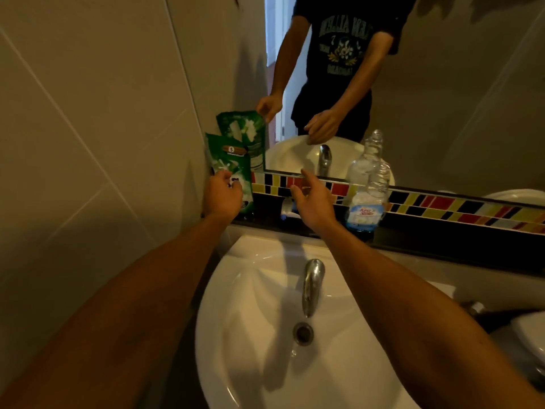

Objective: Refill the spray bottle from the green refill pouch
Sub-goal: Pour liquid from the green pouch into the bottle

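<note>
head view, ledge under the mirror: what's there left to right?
Green refill pouch with the left hand on it → right hand, open → clear plastic spray bottle with no cap, blue label.

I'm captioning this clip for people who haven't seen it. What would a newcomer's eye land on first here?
Probably the green refill pouch, standing on the dark ledge against the wall at the mirror's left edge, with the left hand on its lower part. The right hand is open beside it, touching nothing. Further right on the ledge stands the clear spray bottle with its top off, above the white sink.
</note>
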Action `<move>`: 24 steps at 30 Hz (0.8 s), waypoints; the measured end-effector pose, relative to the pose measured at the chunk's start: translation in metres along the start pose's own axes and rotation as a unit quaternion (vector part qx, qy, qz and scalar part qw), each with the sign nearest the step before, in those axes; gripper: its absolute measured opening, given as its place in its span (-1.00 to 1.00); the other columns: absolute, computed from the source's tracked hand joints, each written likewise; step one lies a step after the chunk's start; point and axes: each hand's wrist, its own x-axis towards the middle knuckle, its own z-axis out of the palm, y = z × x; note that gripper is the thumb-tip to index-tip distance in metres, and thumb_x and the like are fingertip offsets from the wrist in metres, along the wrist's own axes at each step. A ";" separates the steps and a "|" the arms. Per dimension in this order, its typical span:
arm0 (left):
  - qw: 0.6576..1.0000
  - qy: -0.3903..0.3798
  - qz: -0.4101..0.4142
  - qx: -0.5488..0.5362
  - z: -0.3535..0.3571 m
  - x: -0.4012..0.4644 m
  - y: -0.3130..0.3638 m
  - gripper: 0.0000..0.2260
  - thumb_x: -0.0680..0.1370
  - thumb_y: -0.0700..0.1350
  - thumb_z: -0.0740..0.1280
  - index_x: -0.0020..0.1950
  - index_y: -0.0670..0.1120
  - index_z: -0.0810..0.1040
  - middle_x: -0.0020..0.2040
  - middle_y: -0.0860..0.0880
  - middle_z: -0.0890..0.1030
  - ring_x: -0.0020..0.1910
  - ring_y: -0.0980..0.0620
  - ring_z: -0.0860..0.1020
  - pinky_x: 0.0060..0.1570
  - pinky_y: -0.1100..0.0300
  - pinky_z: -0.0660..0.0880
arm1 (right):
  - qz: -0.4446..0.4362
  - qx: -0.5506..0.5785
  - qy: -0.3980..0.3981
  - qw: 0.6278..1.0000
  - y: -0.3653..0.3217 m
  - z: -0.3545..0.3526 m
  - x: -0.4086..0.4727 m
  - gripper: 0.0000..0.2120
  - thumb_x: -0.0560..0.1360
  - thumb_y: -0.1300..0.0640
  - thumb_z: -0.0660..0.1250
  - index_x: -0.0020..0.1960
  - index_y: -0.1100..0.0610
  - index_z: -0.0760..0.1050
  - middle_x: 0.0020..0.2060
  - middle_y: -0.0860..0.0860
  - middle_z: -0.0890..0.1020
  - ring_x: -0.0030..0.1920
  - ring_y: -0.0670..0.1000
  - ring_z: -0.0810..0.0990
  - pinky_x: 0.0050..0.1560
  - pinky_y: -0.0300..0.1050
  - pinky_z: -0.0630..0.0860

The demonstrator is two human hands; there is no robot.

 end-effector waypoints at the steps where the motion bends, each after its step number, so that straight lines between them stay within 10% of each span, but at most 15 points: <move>1: 1.000 0.011 -0.010 -0.006 -0.007 0.007 -0.001 -0.76 0.57 -0.14 0.32 0.21 -0.15 0.59 0.09 -0.16 0.67 0.04 -0.16 0.64 0.03 0.00 0.60 | 0.005 0.003 -0.016 1.000 -0.003 0.009 0.004 -0.48 0.67 0.08 0.32 0.59 0.08 0.31 0.29 0.07 0.60 0.13 0.02 0.64 -0.10 -0.38 0.55; 10: 0.986 -0.033 -0.069 -0.151 -0.025 0.075 -0.018 -0.52 0.62 -0.12 0.24 0.55 -0.13 0.30 0.38 -0.12 0.52 0.27 -0.09 0.53 0.32 -0.10 0.47 | 0.030 0.030 -0.104 0.994 -0.022 0.072 0.039 -0.56 0.66 0.12 0.33 0.52 0.12 0.41 0.26 0.02 0.61 0.23 0.03 0.59 0.17 -0.07 0.55; 20: 0.981 -0.070 -0.080 -0.159 -0.014 0.114 -0.046 -0.61 0.56 0.08 0.15 0.39 0.22 0.42 0.17 -0.08 0.67 -0.09 -0.06 0.60 -0.10 0.04 0.55 | 0.021 0.020 -0.114 0.993 -0.017 0.107 0.060 -0.74 0.68 0.25 0.27 0.35 0.20 0.53 0.26 0.12 0.65 0.18 -0.05 0.57 -0.02 -0.38 0.45; 24: 0.972 -0.067 -0.094 -0.204 -0.013 0.112 -0.036 -0.64 0.64 -0.09 0.16 0.44 0.08 0.44 0.07 -0.08 0.67 -0.22 0.01 0.58 -0.34 0.22 0.45 | 0.035 0.014 -0.096 0.995 -0.015 0.113 0.066 -0.81 0.68 0.25 0.25 0.21 0.21 0.60 0.12 0.09 0.68 0.12 0.01 0.60 0.10 -0.13 0.56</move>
